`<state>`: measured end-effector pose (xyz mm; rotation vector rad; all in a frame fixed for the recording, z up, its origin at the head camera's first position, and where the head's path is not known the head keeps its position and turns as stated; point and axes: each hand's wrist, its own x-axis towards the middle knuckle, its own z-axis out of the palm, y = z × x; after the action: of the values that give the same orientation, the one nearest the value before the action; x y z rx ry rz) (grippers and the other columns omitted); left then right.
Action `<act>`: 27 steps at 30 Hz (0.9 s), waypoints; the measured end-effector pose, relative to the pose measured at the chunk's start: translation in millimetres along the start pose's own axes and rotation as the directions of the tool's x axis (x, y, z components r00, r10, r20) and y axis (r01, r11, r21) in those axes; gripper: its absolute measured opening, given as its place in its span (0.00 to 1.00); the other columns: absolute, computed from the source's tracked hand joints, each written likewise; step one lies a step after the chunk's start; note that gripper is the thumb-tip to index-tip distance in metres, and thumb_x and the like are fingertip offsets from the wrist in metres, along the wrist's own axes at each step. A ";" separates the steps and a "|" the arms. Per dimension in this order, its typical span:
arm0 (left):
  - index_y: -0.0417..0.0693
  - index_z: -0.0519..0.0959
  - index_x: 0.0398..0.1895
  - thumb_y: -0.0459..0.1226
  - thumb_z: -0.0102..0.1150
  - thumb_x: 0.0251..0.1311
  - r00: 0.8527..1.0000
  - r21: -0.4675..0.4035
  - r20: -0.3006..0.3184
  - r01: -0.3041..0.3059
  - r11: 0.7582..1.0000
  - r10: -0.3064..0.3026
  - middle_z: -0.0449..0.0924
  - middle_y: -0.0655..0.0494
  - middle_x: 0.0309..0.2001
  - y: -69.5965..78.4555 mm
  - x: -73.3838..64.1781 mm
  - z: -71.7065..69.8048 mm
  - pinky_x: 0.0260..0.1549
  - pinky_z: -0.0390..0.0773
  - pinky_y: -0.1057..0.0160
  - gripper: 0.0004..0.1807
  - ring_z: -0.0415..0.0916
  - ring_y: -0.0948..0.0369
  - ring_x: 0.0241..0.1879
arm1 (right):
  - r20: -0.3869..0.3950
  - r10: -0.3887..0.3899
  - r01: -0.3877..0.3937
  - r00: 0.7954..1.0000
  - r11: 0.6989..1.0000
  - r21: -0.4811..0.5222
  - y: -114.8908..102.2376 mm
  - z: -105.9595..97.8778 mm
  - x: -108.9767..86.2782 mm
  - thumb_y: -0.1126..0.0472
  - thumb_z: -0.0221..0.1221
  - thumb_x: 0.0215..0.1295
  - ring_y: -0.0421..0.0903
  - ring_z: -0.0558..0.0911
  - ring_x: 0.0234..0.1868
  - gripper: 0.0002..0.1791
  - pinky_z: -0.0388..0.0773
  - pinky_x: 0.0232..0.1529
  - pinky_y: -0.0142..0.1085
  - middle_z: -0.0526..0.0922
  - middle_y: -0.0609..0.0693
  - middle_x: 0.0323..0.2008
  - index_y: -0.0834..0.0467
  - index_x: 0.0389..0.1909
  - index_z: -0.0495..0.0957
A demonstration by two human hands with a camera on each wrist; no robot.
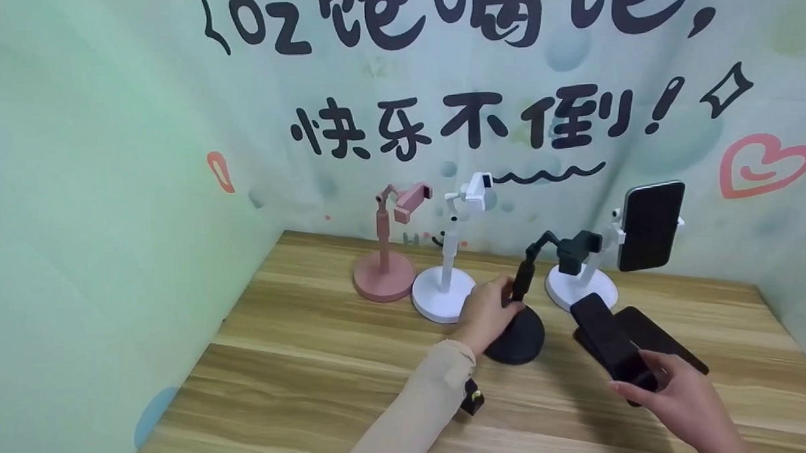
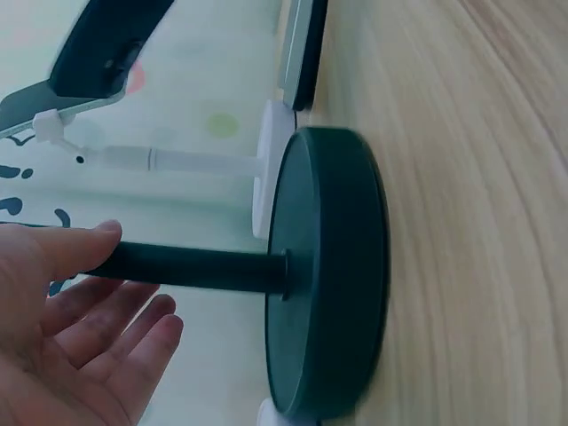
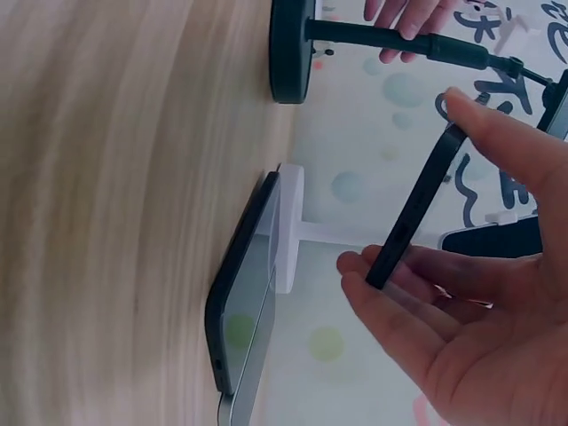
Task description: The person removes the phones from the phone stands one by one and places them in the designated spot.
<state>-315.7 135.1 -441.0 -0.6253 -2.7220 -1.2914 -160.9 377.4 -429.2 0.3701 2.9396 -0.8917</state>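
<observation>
My left hand [image 1: 484, 312] holds the pole of a black phone stand [image 1: 519, 340], thumb on one side and fingers on the other. The stand's round base rests on the table, and its clamp at the top holds no phone. In the left wrist view the black pole [image 2: 200, 268] runs between thumb and fingers. My right hand [image 1: 680, 398] grips a dark smartphone [image 1: 597, 327] by its edges, raised over the table. The right wrist view shows this phone [image 3: 417, 209] edge-on between thumb and fingertips. Beneath it, two dark phones [image 1: 661, 338] lie flat, one partly overlapping the other.
A pink phone stand [image 1: 384, 277] and a white phone stand [image 1: 443, 294] stand at the back left. Behind the flat phones, another white stand [image 1: 581, 288] carries an upright phone [image 1: 651, 226]. A small black object [image 1: 472, 397] lies beside my left forearm. Printed cloth [image 1: 505, 69] backs the wooden table.
</observation>
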 end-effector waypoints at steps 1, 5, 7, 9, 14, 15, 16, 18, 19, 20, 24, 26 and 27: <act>0.55 0.82 0.48 0.39 0.66 0.63 1.000 -0.004 -0.007 -0.004 1.000 0.004 0.87 0.57 0.47 -0.1 0.1 1.0 0.52 0.80 0.64 0.11 0.83 0.62 0.50 | 0.008 -0.002 0.002 1.000 1.000 -0.014 0.8 0.7 0.8 0.33 0.68 0.53 0.56 0.80 0.45 0.57 0.80 0.46 0.48 0.71 0.77 0.62 0.77 0.66 0.64; 0.53 0.84 0.44 0.41 0.65 0.64 0.999 -0.038 -0.030 -0.013 0.999 0.012 0.88 0.59 0.43 -1.7 0.4 4.1 0.49 0.80 0.66 0.07 0.84 0.64 0.46 | 0.055 0.017 -0.012 0.998 0.996 -0.093 2.9 4.0 3.6 0.30 0.67 0.51 0.63 0.78 0.52 0.61 0.74 0.56 0.61 0.68 0.79 0.63 0.79 0.65 0.63; 0.53 0.84 0.43 0.42 0.64 0.64 0.999 -0.058 -0.035 -0.006 0.998 0.004 0.89 0.59 0.42 -2.4 0.4 4.8 0.49 0.80 0.67 0.07 0.84 0.65 0.45 | 0.080 0.029 -0.017 0.996 0.990 -0.142 3.8 6.2 5.1 0.28 0.66 0.50 0.68 0.76 0.55 0.62 0.71 0.59 0.64 0.67 0.80 0.63 0.79 0.65 0.64; 0.53 0.84 0.43 0.42 0.64 0.64 0.999 -0.070 -0.036 0.001 0.998 -0.004 0.89 0.60 0.42 -2.6 0.6 5.0 0.49 0.80 0.67 0.07 0.84 0.65 0.45 | 0.098 0.030 -0.012 0.995 0.982 -0.187 4.6 8.1 6.5 0.27 0.66 0.49 0.71 0.74 0.58 0.62 0.70 0.59 0.65 0.68 0.80 0.62 0.80 0.63 0.65; 0.53 0.85 0.42 0.43 0.65 0.63 0.999 -0.054 -0.032 0.006 0.999 -0.008 0.89 0.60 0.40 -1.9 1.7 4.3 0.47 0.80 0.67 0.08 0.84 0.66 0.43 | 0.125 0.019 0.015 0.992 0.966 -0.260 6.5 12.4 7.7 0.28 0.68 0.47 0.68 0.79 0.52 0.60 0.74 0.54 0.63 0.73 0.80 0.56 0.81 0.58 0.69; 0.53 0.85 0.42 0.43 0.66 0.63 0.999 -0.047 -0.031 0.005 0.999 -0.007 0.89 0.60 0.39 -1.9 2.0 4.3 0.47 0.80 0.67 0.08 0.84 0.66 0.42 | 0.131 0.017 0.019 0.991 0.963 -0.270 6.8 13.4 7.6 0.28 0.69 0.47 0.65 0.80 0.49 0.60 0.75 0.53 0.62 0.74 0.80 0.55 0.81 0.57 0.70; 0.53 0.85 0.41 0.43 0.66 0.63 0.999 -0.041 -0.031 0.004 0.999 -0.006 0.89 0.60 0.39 -1.9 2.2 4.4 0.46 0.80 0.67 0.07 0.84 0.66 0.41 | 0.135 0.017 0.021 0.991 0.960 -0.278 6.7 14.2 7.7 0.29 0.69 0.46 0.63 0.81 0.47 0.60 0.76 0.52 0.61 0.75 0.80 0.54 0.81 0.56 0.70; 0.53 0.85 0.41 0.44 0.66 0.63 1.000 -0.034 -0.031 0.005 0.999 -0.006 0.89 0.60 0.38 -2.0 2.4 4.7 0.46 0.80 0.67 0.07 0.84 0.66 0.41 | 0.141 0.020 0.022 0.990 0.957 -0.289 6.3 16.1 7.8 0.30 0.70 0.45 0.60 0.81 0.45 0.59 0.77 0.50 0.59 0.76 0.80 0.52 0.82 0.55 0.71; 0.53 0.85 0.41 0.44 0.66 0.63 1.000 -0.032 -0.030 0.005 0.999 -0.006 0.89 0.60 0.38 -2.1 2.5 4.8 0.45 0.80 0.67 0.07 0.84 0.67 0.41 | 0.140 0.020 0.022 0.990 0.955 -0.296 6.0 17.0 7.8 0.30 0.71 0.44 0.61 0.81 0.45 0.59 0.77 0.50 0.59 0.77 0.79 0.52 0.82 0.54 0.72; 0.54 0.85 0.41 0.44 0.66 0.63 1.000 -0.029 -0.028 0.006 1.000 -0.007 0.89 0.61 0.38 -2.0 2.6 4.8 0.45 0.80 0.67 0.07 0.84 0.67 0.40 | 0.139 0.023 0.020 0.990 0.953 -0.301 5.4 17.9 7.8 0.30 0.71 0.44 0.60 0.81 0.43 0.59 0.78 0.49 0.59 0.77 0.79 0.51 0.82 0.54 0.72; 0.54 0.85 0.40 0.44 0.66 0.63 1.000 -0.023 -0.022 0.008 1.000 -0.009 0.89 0.61 0.38 -1.4 3.0 4.5 0.44 0.80 0.68 0.07 0.84 0.67 0.40 | 0.138 0.032 0.013 0.990 0.949 -0.316 3.5 21.2 7.1 0.32 0.73 0.42 0.60 0.81 0.42 0.57 0.78 0.49 0.59 0.78 0.79 0.49 0.82 0.52 0.72; 0.54 0.85 0.41 0.44 0.66 0.63 1.000 -0.019 -0.019 0.009 1.000 -0.009 0.89 0.61 0.38 -1.0 3.1 4.3 0.45 0.80 0.68 0.07 0.84 0.67 0.40 | 0.141 0.043 0.005 0.989 0.946 -0.324 2.5 22.7 6.0 0.32 0.73 0.42 0.59 0.80 0.39 0.56 0.78 0.47 0.57 0.80 0.77 0.46 0.81 0.51 0.73; 0.54 0.85 0.41 0.44 0.66 0.63 1.000 -0.018 -0.017 0.010 1.000 -0.011 0.89 0.61 0.38 -1.0 3.0 4.4 0.44 0.80 0.68 0.07 0.84 0.67 0.40 | 0.140 0.047 0.002 0.989 0.945 -0.328 2.2 23.5 5.6 0.32 0.73 0.42 0.58 0.79 0.38 0.56 0.78 0.46 0.56 0.80 0.76 0.45 0.81 0.50 0.74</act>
<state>-318.3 138.8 -443.9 -0.5993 -2.7063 -1.3192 -166.3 367.4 -450.6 0.3031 2.8666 -0.3936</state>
